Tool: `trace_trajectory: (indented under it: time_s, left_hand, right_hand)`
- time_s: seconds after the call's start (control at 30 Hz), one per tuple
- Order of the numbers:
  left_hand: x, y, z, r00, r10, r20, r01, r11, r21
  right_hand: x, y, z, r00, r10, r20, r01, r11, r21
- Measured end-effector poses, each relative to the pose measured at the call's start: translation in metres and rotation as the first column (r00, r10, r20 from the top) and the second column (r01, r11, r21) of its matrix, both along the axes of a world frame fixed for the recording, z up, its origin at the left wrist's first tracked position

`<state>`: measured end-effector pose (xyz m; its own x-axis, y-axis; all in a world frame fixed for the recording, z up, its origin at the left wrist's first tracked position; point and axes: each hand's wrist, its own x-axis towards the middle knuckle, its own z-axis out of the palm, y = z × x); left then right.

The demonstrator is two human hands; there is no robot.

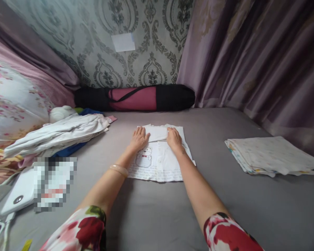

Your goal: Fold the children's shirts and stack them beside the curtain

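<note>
A small white garment (170,164) with a bear drawing and rows of print lies on the grey sheet, with a white folded part across its upper area. On its upper left, my left hand (139,138) rests flat with the fingers spread. My right hand (174,138) is at the upper right, its fingers curled together on the edge of the folded white part. A pale bangle circles my left wrist.
Folded cloths (274,155) lie on the right. Piled clothes (65,130), a white device (22,191) and cables are on the left. A black and maroon long bag (133,98) lies against the wall. Curtains hang at both sides.
</note>
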<state>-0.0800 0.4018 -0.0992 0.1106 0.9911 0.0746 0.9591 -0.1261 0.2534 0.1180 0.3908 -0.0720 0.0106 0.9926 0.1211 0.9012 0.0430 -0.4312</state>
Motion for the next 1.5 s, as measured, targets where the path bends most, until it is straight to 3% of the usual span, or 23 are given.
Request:
trace_trajectory:
  time_s: [0.27, 0.4, 0.5, 0.6, 0.77, 0.87, 1.03, 1.23, 1.37, 1.5]
  left_hand:
    - [-0.01, 0.006, 0.003, 0.998, -0.031, 0.048, 0.035, 0.996, -0.085]
    - [-0.008, 0.003, 0.014, 0.999, -0.043, 0.01, 0.044, 0.998, -0.054]
    - [0.003, -0.003, 0.022, 0.996, -0.081, -0.042, 0.082, 0.996, 0.036]
    - [0.013, -0.005, 0.024, 0.989, -0.133, -0.065, 0.138, 0.987, 0.084]
    - [0.013, -0.007, 0.014, 0.992, -0.095, -0.082, 0.095, 0.995, -0.007]
    - [0.009, -0.008, 0.01, 0.992, -0.081, -0.1, 0.074, 0.995, -0.074]
    - [0.009, -0.006, 0.014, 0.989, -0.083, -0.125, 0.069, 0.992, -0.109]
    - [0.018, -0.003, 0.02, 0.97, -0.178, -0.166, 0.186, 0.982, 0.035]
    - [0.023, -0.001, 0.012, 0.977, -0.164, -0.139, 0.165, 0.986, -0.004]
    - [0.021, 0.005, 0.004, 0.984, -0.145, -0.107, 0.139, 0.988, -0.065]
  right_hand:
    - [0.002, -0.006, 0.001, 0.991, -0.051, 0.12, 0.054, 0.998, -0.018]
    - [-0.005, -0.007, 0.003, 0.986, -0.098, 0.138, 0.079, 0.987, 0.137]
    - [-0.019, -0.008, 0.003, 0.986, 0.069, 0.155, -0.104, 0.967, 0.234]
    - [-0.034, -0.012, -0.003, 0.95, 0.25, 0.189, -0.291, 0.927, 0.236]
    - [-0.044, -0.017, -0.014, 0.915, 0.354, 0.192, -0.376, 0.922, 0.092]
    - [-0.043, -0.017, -0.014, 0.915, 0.366, 0.169, -0.372, 0.928, 0.004]
    - [-0.043, -0.016, -0.008, 0.918, 0.368, 0.147, -0.368, 0.929, -0.03]
    - [-0.04, -0.013, -0.005, 0.945, 0.303, 0.122, -0.309, 0.951, 0.032]
    - [-0.034, -0.009, -0.012, 0.969, 0.197, 0.15, -0.206, 0.978, 0.046]
    - [-0.03, -0.006, -0.018, 0.969, 0.197, 0.147, -0.199, 0.98, -0.007]
